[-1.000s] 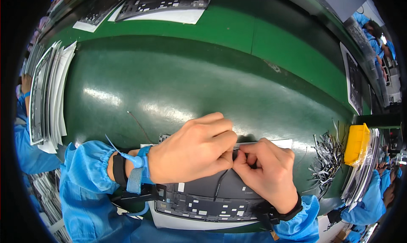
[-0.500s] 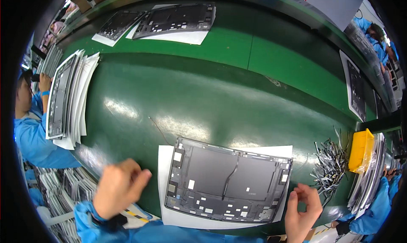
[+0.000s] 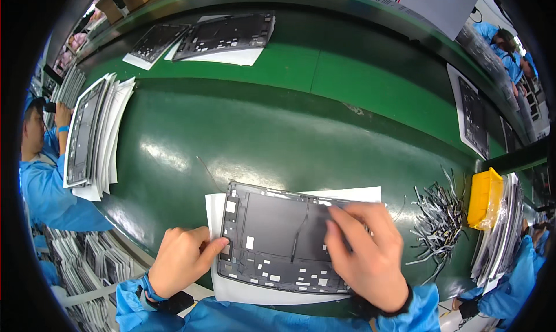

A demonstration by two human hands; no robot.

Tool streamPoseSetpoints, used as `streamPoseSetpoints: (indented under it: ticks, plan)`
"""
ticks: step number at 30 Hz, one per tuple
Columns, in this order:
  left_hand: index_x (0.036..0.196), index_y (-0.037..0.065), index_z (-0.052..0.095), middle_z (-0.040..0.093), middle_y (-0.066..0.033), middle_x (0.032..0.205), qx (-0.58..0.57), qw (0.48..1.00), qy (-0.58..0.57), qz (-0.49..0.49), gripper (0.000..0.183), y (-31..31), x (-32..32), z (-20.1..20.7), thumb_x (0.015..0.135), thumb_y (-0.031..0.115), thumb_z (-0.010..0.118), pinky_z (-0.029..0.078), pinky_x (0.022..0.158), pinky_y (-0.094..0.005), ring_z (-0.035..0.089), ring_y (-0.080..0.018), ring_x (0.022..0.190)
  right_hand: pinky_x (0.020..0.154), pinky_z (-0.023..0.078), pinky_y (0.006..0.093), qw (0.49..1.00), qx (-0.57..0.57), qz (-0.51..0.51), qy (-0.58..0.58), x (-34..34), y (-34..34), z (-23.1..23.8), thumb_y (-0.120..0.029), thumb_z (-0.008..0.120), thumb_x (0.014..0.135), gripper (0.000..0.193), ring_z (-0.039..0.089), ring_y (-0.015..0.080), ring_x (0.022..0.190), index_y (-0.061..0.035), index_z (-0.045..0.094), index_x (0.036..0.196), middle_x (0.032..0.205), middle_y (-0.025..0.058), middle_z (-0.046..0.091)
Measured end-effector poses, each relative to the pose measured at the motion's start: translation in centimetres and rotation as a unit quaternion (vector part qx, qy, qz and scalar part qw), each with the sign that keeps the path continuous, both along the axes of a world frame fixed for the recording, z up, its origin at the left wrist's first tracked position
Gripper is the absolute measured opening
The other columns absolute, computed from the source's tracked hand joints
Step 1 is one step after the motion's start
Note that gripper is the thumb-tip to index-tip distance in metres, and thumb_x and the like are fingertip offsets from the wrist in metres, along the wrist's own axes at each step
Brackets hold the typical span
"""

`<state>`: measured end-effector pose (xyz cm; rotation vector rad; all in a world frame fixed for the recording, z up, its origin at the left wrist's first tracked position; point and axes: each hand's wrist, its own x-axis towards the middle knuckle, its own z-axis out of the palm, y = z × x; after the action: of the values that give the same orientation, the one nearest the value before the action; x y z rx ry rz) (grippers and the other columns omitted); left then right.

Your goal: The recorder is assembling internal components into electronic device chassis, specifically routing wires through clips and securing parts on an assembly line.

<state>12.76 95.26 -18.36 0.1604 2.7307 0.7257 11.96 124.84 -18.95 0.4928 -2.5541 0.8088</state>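
A dark, flat device housing [image 3: 269, 225] with small white stickers lies on a white sheet [image 3: 231, 294] in front of me. Down its middle runs a thin black flat cable [image 3: 299, 235]. At the housing's left edge is my left hand [image 3: 182, 259], its fingers curled in and its thumb tip at the rim; I see nothing held in it. Over the housing's right part hovers my right hand [image 3: 370, 254], covering that side. Its thumb and index finger point left, slightly apart, just right of the cable's upper end; nothing shows between them.
A pile of black and silver strips [image 3: 437, 222] lies right, beside a yellow bin [image 3: 485, 199] and a stack of sheets [image 3: 497, 233]. Stacked housings [image 3: 87, 132] stand left near a person in blue [image 3: 49, 187]. More housings [image 3: 226, 37] lie on the far ledge.
My right hand has swung left from beside the housing to above it. My left hand has moved right to the housing's left edge. The view has shifted slightly.
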Motion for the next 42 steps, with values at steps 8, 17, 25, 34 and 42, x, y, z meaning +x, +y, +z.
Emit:
streamPoseSetpoints:
  ticks: [8,17,25,34,42]
  plan:
    - [0.07,0.001,0.062,0.061,-0.0142,0.059,0.035,0.998,0.055,-0.003,0.036,-0.6,0.6,-1.2,0.091,0.025,0.078,0.044,0.05,-0.0405,0.061,-0.0333,0.052,0.059,0.052,0.0338,0.998,0.018,0.059,-0.028,-3.8,-1.6,-2.2,0.004,0.081,0.073,0.024,0.06,0.0209,0.072,0.0011,0.075,0.097,0.089,0.0074,0.06]
    - [0.073,0.003,0.059,0.062,-0.0109,0.057,0.064,0.994,0.065,-0.055,0.036,-1.5,0.1,-1.5,0.092,0.028,0.077,0.044,0.046,-0.0399,0.061,-0.0314,0.048,0.059,0.052,0.0327,0.996,0.048,0.048,-0.063,-3.8,-2.0,-1.2,0.005,0.082,0.071,0.026,0.061,0.0207,0.069,0.0005,0.077,0.096,0.089,0.0081,0.062]
    - [0.08,0.001,0.058,0.064,-0.0117,0.059,0.089,0.996,0.027,0.011,0.03,-0.7,0.1,-0.6,0.092,0.02,0.078,0.047,0.048,-0.0397,0.063,-0.0314,0.049,0.056,0.049,0.0318,0.989,-0.028,-0.145,-0.02,4.7,3.8,0.5,0.003,0.081,0.063,0.017,0.062,0.0218,0.061,-0.0008,0.077,0.08,0.073,0.012,0.065]
    - [0.084,-0.001,0.055,0.057,-0.0215,0.072,0.001,0.96,0.28,-0.018,0.014,2.4,-10.5,-2.0,0.09,0.004,0.067,0.044,0.059,-0.0481,0.057,-0.0422,0.065,0.056,0.044,0.0348,0.951,-0.209,-0.197,-0.116,15.8,4.7,-1.8,0.007,0.071,0.071,0.01,0.057,0.0254,0.061,0.0027,0.063,0.069,0.071,0.0141,0.06]
    - [0.089,-0.003,0.058,0.065,-0.0292,0.092,-0.058,0.903,0.405,-0.132,0.006,10.6,-31.2,-1.9,0.085,0.0,0.06,0.047,0.08,-0.0588,0.062,-0.0514,0.095,0.048,0.038,0.0333,0.929,-0.314,-0.193,-0.026,15.4,6.3,-1.6,0.011,0.069,0.069,0.014,0.051,0.0237,0.053,0.0008,0.06,0.068,0.066,0.0113,0.054]
